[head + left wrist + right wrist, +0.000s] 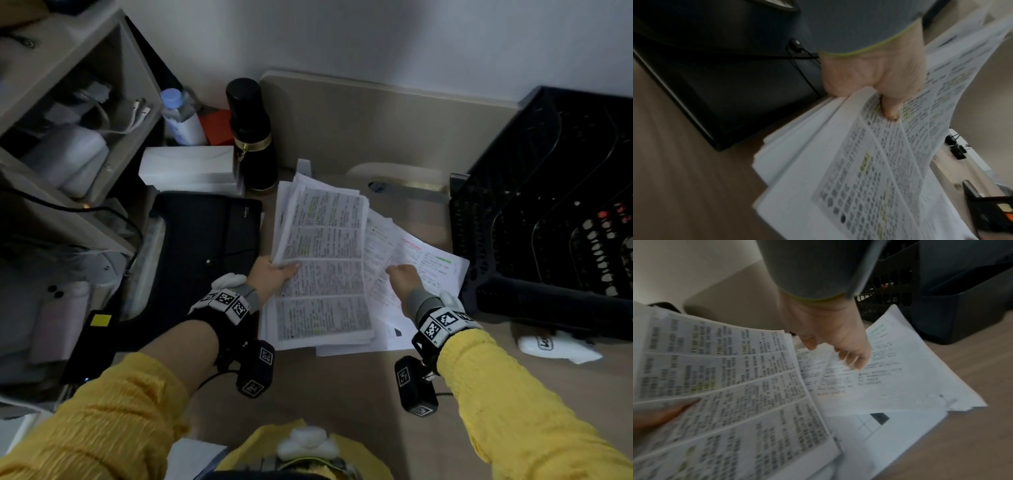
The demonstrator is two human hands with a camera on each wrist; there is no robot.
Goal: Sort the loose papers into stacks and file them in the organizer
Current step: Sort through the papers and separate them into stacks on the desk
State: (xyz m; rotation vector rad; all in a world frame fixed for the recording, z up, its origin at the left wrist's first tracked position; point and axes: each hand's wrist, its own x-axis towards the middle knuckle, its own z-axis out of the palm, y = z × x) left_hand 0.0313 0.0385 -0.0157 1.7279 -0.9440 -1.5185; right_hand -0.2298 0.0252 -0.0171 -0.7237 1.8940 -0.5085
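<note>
My left hand [284, 270] grips a thick stack of printed, highlighted pages [322, 260] at its left edge and holds it tilted up off the desk. The left wrist view shows the thumb [890, 112] pressed on top of the stack [869, 178], with the fingers hidden beneath. My right hand [397, 270] is over the loose sheets [431, 270] fanned out to the right of the stack. Its bent fingertips [855, 361] touch a sheet [900, 369], and the thumb stands apart. The black mesh organizer [548, 205] stands at the right edge of the desk.
A black flat folder [205, 246] lies left of the papers. Behind it are white boxes [188, 168], a black flask [251, 133] and a water bottle [178, 116]. A shelf unit [68, 120] stands at the far left. A white object [555, 346] lies near the organizer's front.
</note>
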